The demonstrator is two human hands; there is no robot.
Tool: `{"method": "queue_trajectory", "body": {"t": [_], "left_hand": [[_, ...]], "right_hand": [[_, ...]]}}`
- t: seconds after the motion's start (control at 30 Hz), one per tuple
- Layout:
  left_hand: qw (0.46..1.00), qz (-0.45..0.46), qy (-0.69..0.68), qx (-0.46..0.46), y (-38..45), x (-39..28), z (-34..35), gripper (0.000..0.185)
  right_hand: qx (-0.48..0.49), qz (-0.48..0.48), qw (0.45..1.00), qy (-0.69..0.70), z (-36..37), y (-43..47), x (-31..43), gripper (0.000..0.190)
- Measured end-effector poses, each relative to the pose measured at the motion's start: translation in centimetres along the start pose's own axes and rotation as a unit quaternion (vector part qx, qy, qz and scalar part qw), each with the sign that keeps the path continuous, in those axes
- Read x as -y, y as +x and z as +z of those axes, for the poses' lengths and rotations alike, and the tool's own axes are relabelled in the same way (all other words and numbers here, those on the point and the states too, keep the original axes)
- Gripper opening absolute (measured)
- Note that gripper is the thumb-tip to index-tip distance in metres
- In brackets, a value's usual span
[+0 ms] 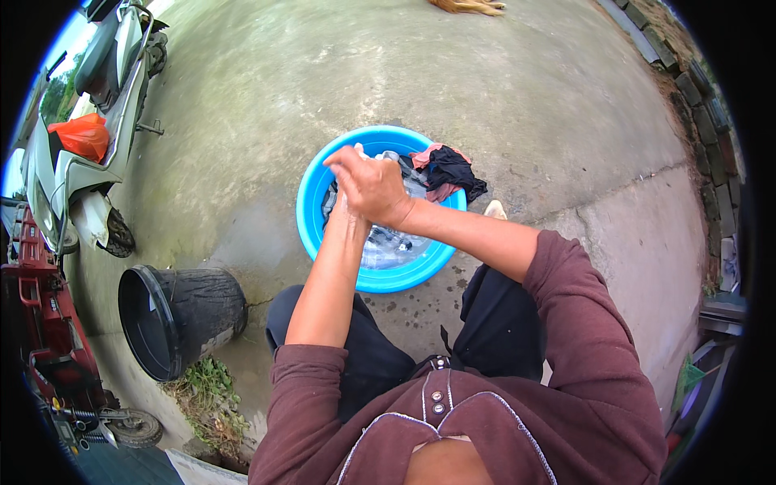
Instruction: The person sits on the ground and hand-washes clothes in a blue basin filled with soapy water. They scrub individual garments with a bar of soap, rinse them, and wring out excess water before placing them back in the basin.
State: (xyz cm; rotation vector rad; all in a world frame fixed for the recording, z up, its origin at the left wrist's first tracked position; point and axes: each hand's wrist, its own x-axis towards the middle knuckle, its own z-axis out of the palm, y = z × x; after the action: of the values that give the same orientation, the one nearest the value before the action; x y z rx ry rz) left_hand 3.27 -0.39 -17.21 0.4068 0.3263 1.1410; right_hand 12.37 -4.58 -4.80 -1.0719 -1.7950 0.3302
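Above the left side of a blue plastic basin (388, 287), my right hand (376, 188) lies across my left wrist area, or the reverse; the arms meet there. My left hand (361, 151) is mostly covered by the other hand, and its fingers are hard to see. Wet skin shows at the lower wrist. Below the hands, the basin holds water and wet dark and grey patterned clothes (397, 236). A black cloth (454, 173) and a pink cloth (424, 157) hang over its right rim.
A black plastic bucket (206, 309) lies on its side at the left, beside pulled green plants (209, 382). A scooter (91, 163) with an orange bag (83, 136) and a red vehicle (48, 321) stand farther left. An animal's furry leg (470, 6) shows at the top.
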Motion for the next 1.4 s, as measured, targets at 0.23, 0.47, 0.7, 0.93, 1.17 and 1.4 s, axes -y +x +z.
{"method": "queue_trajectory", "body": {"t": [0.23, 0.47, 0.7, 0.93, 1.17, 1.4], "left_hand": [[0.987, -0.104, -0.014, -0.124, 1.1, 1.4, 9.5, 0.017], [0.996, -0.027, -0.048, -0.075, -0.6, -0.6, 4.7, 0.021], [0.968, -0.125, -0.025, -0.217, 0.7, 0.3, 8.3, 0.031], [0.961, -0.074, -0.037, -0.262, 0.1, -2.1, 10.3, 0.046], [0.942, -0.091, 0.030, -0.323, 0.5, 0.7, 10.7, 0.034], [0.979, -0.093, 0.001, -0.182, 0.0, 1.1, 9.8, 0.023]], "right_hand": [[-0.072, 0.105, 0.989, -0.081, -1.8, 2.3, -7.9, 0.010], [-0.022, -0.102, 0.994, -0.030, -0.5, -1.7, -0.2, 0.010], [0.001, 0.300, 0.949, 0.100, -1.5, 2.3, -8.8, 0.020], [0.171, 0.487, 0.739, 0.434, -3.2, 2.2, -10.4, 0.030], [0.055, 0.256, 0.953, 0.150, -3.8, 2.0, -7.3, 0.025], [0.030, -0.036, 0.998, -0.045, -2.7, -0.1, -4.5, 0.011]]}}
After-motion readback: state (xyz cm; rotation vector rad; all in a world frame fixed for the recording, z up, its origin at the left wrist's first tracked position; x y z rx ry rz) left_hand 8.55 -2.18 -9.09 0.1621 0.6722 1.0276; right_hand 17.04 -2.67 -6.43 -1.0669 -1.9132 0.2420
